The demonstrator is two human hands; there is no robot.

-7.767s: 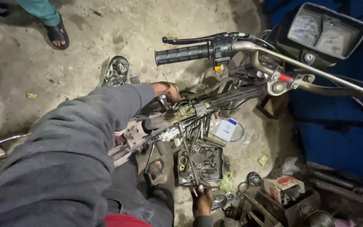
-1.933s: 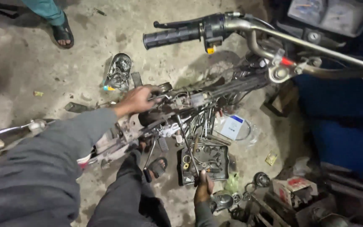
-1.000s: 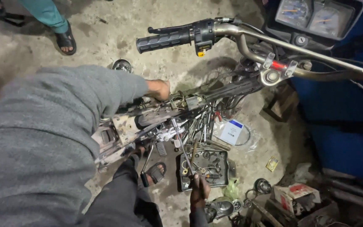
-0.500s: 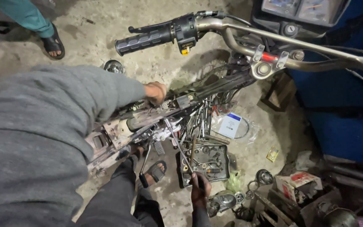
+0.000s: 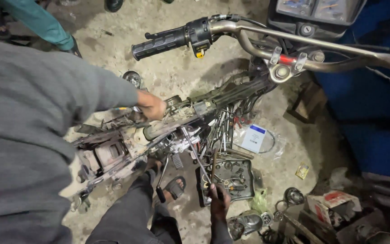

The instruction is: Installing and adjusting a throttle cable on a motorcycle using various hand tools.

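**A:** Where did the person's left hand (image 5: 152, 105) sit?

**B:** It rested on top of the stripped motorcycle frame (image 5: 159, 131), near the middle of the bare backbone, the grey sleeve (image 5: 46, 113) reaching in from the left. The fingers were curled down over the metal, but what they pinched was hidden under the knuckles, so whether it clenched anything could not be told.

**A:** And the right hand (image 5: 219, 203)?

**B:** Lower, near the bottom edge, just below the frame. It was closed around a long thin rod-shaped tool (image 5: 197, 156), holding the lower end. The shaft ran up and left from that fist toward the frame's underside, so the frame lay above the grip and the tool bridged the 2.

**A:** What lay beside that hand?

**B:** A dark metal tray (image 5: 244, 190) of small parts sat on the ground, touching or just beside the fist. A bunch of spanners (image 5: 224, 129) leaned between tray and frame, and a white card in a clear bag (image 5: 254, 138) lay just right of them.

**A:** Anything above?

**B:** A handlebar with a black rubber grip (image 5: 159, 44) crossed the top, well apart from both hands, with an instrument cluster (image 5: 314, 11) behind it. The person's sandalled foot (image 5: 174, 187) stood under the frame. Another person's teal trouser leg (image 5: 41, 27) showed at upper left.
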